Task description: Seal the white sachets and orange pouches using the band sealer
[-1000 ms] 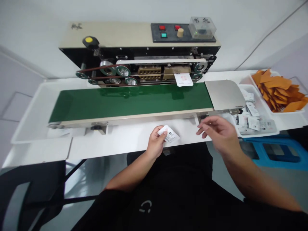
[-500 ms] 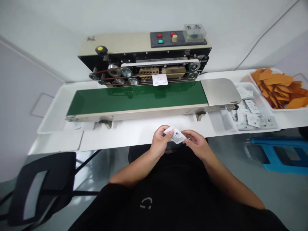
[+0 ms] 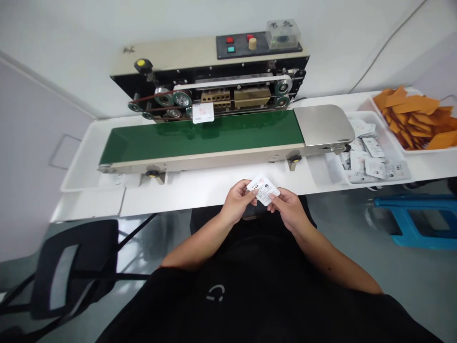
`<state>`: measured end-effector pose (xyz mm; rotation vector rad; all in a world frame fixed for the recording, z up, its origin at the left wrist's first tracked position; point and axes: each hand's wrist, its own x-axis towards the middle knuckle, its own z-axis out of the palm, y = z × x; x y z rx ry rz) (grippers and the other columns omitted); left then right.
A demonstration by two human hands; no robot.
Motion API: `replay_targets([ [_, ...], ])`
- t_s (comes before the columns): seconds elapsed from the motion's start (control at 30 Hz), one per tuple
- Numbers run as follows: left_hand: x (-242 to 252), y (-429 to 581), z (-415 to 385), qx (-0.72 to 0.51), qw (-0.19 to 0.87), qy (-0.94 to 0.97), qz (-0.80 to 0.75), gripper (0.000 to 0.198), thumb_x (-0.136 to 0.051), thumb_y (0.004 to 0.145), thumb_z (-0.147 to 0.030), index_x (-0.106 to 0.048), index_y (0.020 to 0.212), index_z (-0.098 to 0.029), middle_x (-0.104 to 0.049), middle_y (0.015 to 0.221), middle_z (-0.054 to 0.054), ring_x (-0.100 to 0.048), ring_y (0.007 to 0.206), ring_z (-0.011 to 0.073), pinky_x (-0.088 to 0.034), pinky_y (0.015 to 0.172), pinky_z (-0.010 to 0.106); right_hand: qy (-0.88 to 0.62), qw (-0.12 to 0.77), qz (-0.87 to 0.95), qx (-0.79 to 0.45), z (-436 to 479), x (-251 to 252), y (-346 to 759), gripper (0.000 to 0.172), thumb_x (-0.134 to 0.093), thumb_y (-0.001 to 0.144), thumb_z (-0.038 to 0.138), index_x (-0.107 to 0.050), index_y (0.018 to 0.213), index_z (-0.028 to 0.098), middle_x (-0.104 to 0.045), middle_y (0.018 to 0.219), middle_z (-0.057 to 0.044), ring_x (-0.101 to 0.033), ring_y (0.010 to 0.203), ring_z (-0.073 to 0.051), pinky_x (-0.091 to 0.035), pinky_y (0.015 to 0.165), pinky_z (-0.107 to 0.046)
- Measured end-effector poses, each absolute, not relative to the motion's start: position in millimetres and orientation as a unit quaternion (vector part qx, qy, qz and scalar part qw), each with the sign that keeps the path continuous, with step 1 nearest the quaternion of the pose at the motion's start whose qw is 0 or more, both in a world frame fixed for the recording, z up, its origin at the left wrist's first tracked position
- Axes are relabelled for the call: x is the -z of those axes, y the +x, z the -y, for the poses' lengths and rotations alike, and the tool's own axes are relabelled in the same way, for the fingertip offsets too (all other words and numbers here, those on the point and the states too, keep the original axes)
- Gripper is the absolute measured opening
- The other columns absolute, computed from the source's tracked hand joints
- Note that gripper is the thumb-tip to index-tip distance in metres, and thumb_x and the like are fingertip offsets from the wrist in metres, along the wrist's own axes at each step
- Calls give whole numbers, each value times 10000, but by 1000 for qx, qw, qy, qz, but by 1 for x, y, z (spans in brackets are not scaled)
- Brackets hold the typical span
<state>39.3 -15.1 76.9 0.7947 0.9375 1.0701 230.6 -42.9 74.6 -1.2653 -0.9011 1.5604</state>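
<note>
A small white printed sachet [image 3: 264, 189] is held between my two hands, in front of the table edge. My left hand [image 3: 238, 201] pinches its left corner, thumb on top. On the opposite side, my right hand [image 3: 286, 206] grips the lower right edge, its thumb lying on the print. Beyond them stands a band sealing machine [image 3: 167, 52] with a green conveyor belt [image 3: 157, 140]. Another white sachet [image 3: 203, 113] hangs from the sealer's rollers, its lower part over the belt's back edge.
To the right, a white bin [image 3: 400, 181] holds several white sachets, and a second bin [image 3: 421, 151] holds orange packets [image 3: 410, 116]. A white tray [image 3: 76, 162] sits at the belt's left end. A black chair [image 3: 82, 262] and a blue stool [image 3: 403, 205] stand on the floor.
The sachet in the sealer has travelled left along the rollers. The one in my hands is now turned flatter, showing more of its printed face. The view has shifted slightly.
</note>
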Motion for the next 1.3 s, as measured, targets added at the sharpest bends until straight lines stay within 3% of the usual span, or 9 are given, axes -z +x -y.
replay_targets([
  [0.13, -79, 37, 15, -482, 681, 381, -398, 377, -929, 805, -414, -701, 965, -160, -712, 711, -1, -628, 565, 98, -526, 590, 225, -438, 469, 317, -699, 45, -71, 234, 558, -800, 861, 701, -732, 1028, 172, -727, 846, -68, -655, 670, -153, -505, 572, -251],
  [0.3, -85, 33, 11, -475, 673, 432, -367, 347, -941, 791, -387, -694, 888, -162, -749, 845, 30, -646, 603, 102, -543, 618, 245, -328, 375, 251, -830, 41, -71, 238, 717, -640, 911, 822, -754, 1142, 153, -737, 1032, -116, -661, 697, -147, -472, 518, -221],
  [0.4, -84, 30, 8, -474, 673, 438, -360, 337, -936, 801, -382, -698, 891, -160, -748, 856, 34, -651, 612, 104, -535, 608, 237, -296, 360, 250, -849, 39, -74, 243, 639, -701, 915, 743, -768, 1168, 159, -724, 1048, -108, -639, 694, -130, -440, 501, -199],
  [0.57, -81, 23, 6, -462, 678, 457, -344, 295, -888, 858, -396, -722, 907, -157, -767, 970, 81, -716, 734, 150, -586, 686, 276, -311, 366, 277, -832, 38, -78, 248, 488, -866, 863, 438, -781, 1273, 187, -706, 1135, -102, -610, 697, -91, -422, 514, -177],
  [0.67, -78, 19, 6, -464, 673, 468, -337, 275, -856, 886, -415, -741, 932, -169, -763, 990, 88, -723, 781, 175, -596, 727, 305, -310, 361, 276, -835, 36, -79, 248, 505, -908, 816, 378, -785, 1269, 194, -700, 1118, -92, -584, 676, -76, -405, 503, -176],
  [0.77, -76, 15, 6, -474, 659, 492, -315, 227, -843, 900, -389, -744, 886, -185, -757, 967, 85, -713, 833, 187, -575, 763, 306, -315, 348, 258, -845, 31, -79, 246, 521, -955, 761, 370, -790, 1217, 180, -687, 951, -44, -543, 615, -57, -360, 468, -155],
  [0.93, -83, 9, 3, -446, 636, 562, -284, 214, -797, 945, -387, -743, 863, -197, -759, 992, 108, -701, 828, 190, -528, 689, 274, -333, 296, 280, -850, 20, -88, 246, 372, -974, 743, 313, -767, 1000, 141, -657, 733, 17, -440, 488, -18, -275, 407, -127],
  [1.1, -84, 10, 1, -472, 628, 545, -294, 306, -815, 935, -395, -731, 1170, -218, -734, 1186, 133, -713, 1033, 228, -579, 848, 314, -362, 298, 326, -821, 6, -111, 256, 360, -968, 747, 301, -726, 953, 132, -674, 705, 17, -521, 502, -39, -386, 427, -132],
  [1.3, -64, 3, -3, -502, 649, 489, -298, 374, -785, 966, -376, -655, 1289, -242, -678, 1309, 130, -686, 1062, 213, -609, 921, 375, -468, 445, 339, -685, -40, -153, 297, 380, -971, 715, 255, -691, 961, 180, -677, 724, 34, -622, 560, -70, -501, 493, -157],
])
